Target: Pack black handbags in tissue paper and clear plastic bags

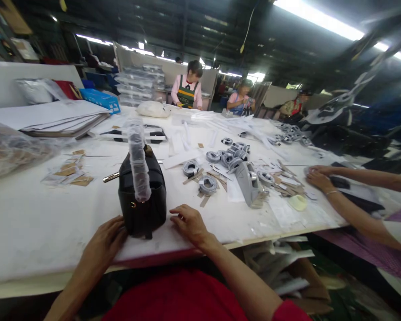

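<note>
A black handbag (143, 214) stands upright on the white table in front of me, its handle wrapped in clear plastic (138, 165). A gold-coloured metal bar (111, 177) sticks out from the bag's left side. My left hand (108, 238) rests on the table at the bag's lower left, fingers stretched out and the tips against or just beside its base. On the other side, my right hand (190, 224) hovers low over the tabletop, fingers loosely apart, with a small gap between it and the bag. Neither hand holds anything.
Coiled grey straps (207, 184) and a grey tape dispenser (250, 185) lie to the right. Small brown cards (68, 169) and stacked white boards (53, 116) are at left. A co-worker's hands (321, 176) work at the right edge; other people sit across the table.
</note>
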`<state>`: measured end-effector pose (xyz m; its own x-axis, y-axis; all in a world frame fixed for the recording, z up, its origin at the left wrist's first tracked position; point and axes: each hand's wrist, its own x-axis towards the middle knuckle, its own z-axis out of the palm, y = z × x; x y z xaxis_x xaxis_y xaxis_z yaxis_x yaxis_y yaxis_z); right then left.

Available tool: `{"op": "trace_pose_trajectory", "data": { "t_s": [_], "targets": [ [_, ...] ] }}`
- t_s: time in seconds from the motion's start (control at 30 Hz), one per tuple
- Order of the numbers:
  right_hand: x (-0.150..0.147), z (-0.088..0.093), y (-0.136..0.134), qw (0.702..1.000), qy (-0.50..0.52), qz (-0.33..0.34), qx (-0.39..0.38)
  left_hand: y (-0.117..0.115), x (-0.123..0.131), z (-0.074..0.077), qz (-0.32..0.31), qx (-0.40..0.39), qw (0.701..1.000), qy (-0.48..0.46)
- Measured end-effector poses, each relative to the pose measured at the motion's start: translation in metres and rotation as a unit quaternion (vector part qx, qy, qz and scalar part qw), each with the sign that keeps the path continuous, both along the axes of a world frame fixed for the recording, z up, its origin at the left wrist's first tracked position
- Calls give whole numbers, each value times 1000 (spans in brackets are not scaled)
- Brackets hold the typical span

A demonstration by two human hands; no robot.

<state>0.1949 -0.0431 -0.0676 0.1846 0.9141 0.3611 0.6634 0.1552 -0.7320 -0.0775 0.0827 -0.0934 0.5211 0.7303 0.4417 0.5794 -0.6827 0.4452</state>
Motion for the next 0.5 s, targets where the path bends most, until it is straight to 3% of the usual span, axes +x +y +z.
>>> {"op": "trace_pose_trajectory", "data": {
  "t_s": [0.1,0.3,0.4,0.5],
  "targets": [
    [28,5,-18,998,15,-50,18,-19,-9,-7,-24,37,999,5],
    [120,17,-55,966,4,-257,-29,-34,-4,-5,-10,86,996,16],
    [161,19,-57,952,-39,-300,-47,-35,-1,-5,6,100,995,27],
    [190,21,-43,943,-88,-315,-70,-35,0,-7,10,112,993,31]
  ]
}}
